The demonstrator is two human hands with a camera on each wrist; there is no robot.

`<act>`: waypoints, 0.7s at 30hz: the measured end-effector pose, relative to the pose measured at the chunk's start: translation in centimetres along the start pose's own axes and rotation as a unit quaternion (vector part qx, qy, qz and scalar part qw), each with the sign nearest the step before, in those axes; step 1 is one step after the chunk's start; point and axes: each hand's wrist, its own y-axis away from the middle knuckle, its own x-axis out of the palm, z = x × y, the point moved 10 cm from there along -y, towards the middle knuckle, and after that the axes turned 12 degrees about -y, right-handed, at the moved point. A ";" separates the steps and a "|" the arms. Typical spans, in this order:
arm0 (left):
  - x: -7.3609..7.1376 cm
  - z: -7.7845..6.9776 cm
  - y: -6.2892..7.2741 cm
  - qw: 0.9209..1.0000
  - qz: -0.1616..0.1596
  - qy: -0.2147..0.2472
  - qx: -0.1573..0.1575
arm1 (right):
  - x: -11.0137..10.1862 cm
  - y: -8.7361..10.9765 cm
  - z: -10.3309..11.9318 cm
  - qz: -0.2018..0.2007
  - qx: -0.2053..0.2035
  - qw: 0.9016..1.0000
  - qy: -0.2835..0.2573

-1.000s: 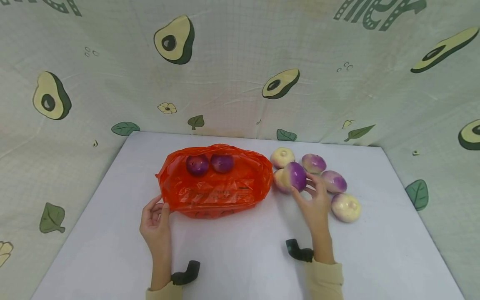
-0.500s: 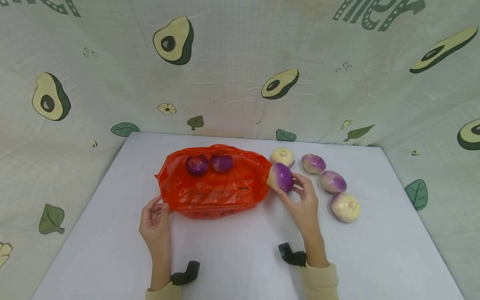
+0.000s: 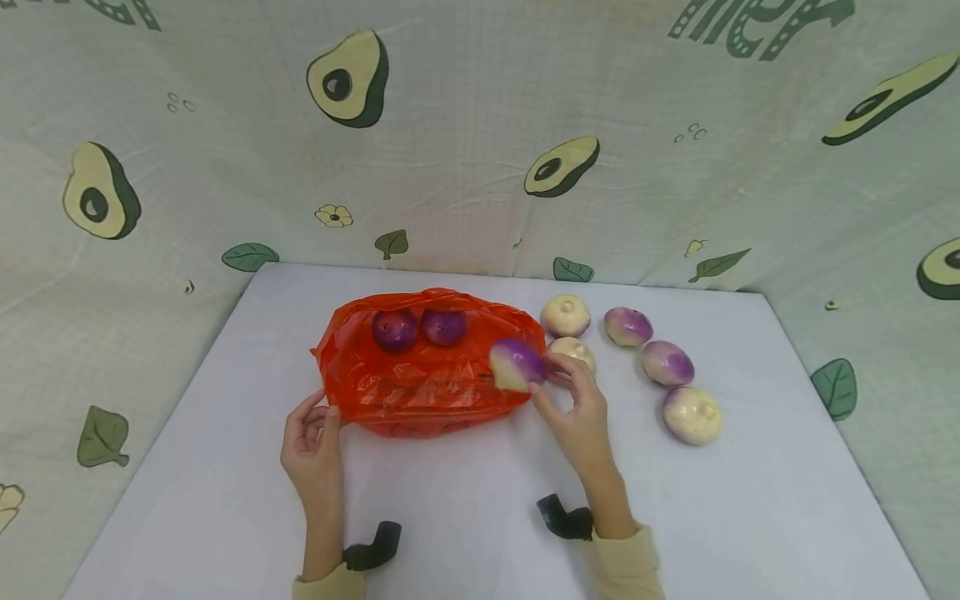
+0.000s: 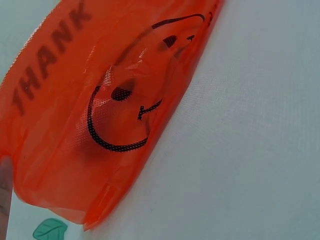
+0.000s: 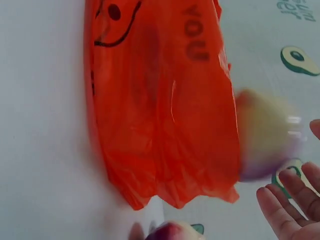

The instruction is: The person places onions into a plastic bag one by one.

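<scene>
A red plastic bag (image 3: 420,383) lies on the white table with its mouth open, two purple turnips (image 3: 420,329) inside. At the bag's front left corner, my left hand (image 3: 311,450) pinches the rim between thumb and fingers. Over the right side of the mouth is a purple-and-white turnip (image 3: 517,364), blurred in the right wrist view and partly behind the plastic there. My right hand (image 3: 573,417) is just right of it, fingers spread; the right wrist view shows a gap between fingertips (image 5: 267,197) and turnip (image 5: 267,135).
Right of the bag sit two pale turnips, a rear one (image 3: 566,316) and a nearer one (image 3: 573,354) partly behind my right hand. Farther right lie two purple-and-white turnips (image 3: 628,327) and a pale one (image 3: 692,415). An avocado-print cloth (image 3: 465,167) hangs behind the table.
My right hand has carried the turnip leftward from the group to over the bag's mouth and its fingers have come off it. The left hand stays at the bag's corner.
</scene>
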 end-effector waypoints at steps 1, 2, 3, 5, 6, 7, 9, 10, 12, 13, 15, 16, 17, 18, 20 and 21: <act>0.0 0.0 0.0 1.000 0.000 0.000 0.000 | 0.2 0.1 0.0 0.004 0.001 1.000 0.001; 0.0 -0.1 0.0 1.000 0.000 -0.001 0.001 | 0.3 0.1 0.0 0.007 0.001 1.000 0.002; 0.0 -0.1 0.0 1.000 0.000 -0.001 0.001 | 0.5 0.1 -0.1 0.011 0.003 1.000 0.001; -0.1 -0.2 0.1 1.000 -0.002 -0.004 0.003 | 0.7 0.2 -0.2 0.017 0.008 1.000 0.008; -0.1 -0.2 0.1 1.000 -0.003 -0.006 0.004 | 0.8 0.2 -0.2 0.019 0.008 1.000 0.011; -0.1 -0.3 0.1 1.000 -0.004 -0.008 0.004 | 0.9 0.2 -0.1 0.020 0.005 1.000 0.010; -0.1 -0.3 0.1 1.000 -0.006 -0.008 0.005 | 0.9 0.2 0.0 0.020 -0.004 1.000 0.010; -0.2 -0.3 0.1 1.000 -0.007 -0.007 0.006 | 0.9 0.2 0.1 0.019 -0.009 1.000 0.011; -0.1 -0.3 0.0 1.000 -0.008 -0.002 0.006 | 0.9 0.2 0.2 0.018 -0.014 1.000 0.012; -0.1 -0.3 0.0 1.000 -0.008 0.001 0.005 | 0.9 0.2 0.3 0.018 -0.016 1.000 0.012; -0.1 -0.2 0.0 1.000 -0.008 0.008 0.005 | 0.9 0.2 0.3 0.017 -0.018 1.000 0.015; -0.1 -0.2 0.0 1.000 -0.007 0.010 0.005 | 0.8 0.2 0.3 0.017 -0.018 1.000 0.017; -0.1 -0.2 0.0 1.000 -0.006 0.012 0.006 | 0.8 0.2 0.3 0.017 -0.015 1.000 0.021; -0.1 -0.2 0.0 1.000 -0.006 0.013 0.007 | 0.7 0.2 0.3 0.017 -0.015 0.999 0.026; 0.0 -0.1 0.0 1.000 -0.003 0.019 0.008 | 0.6 0.2 0.3 0.016 -0.017 0.999 0.037; 0.0 -0.1 0.0 1.000 -0.002 0.021 0.009 | 0.5 0.2 0.4 0.015 -0.019 0.999 0.042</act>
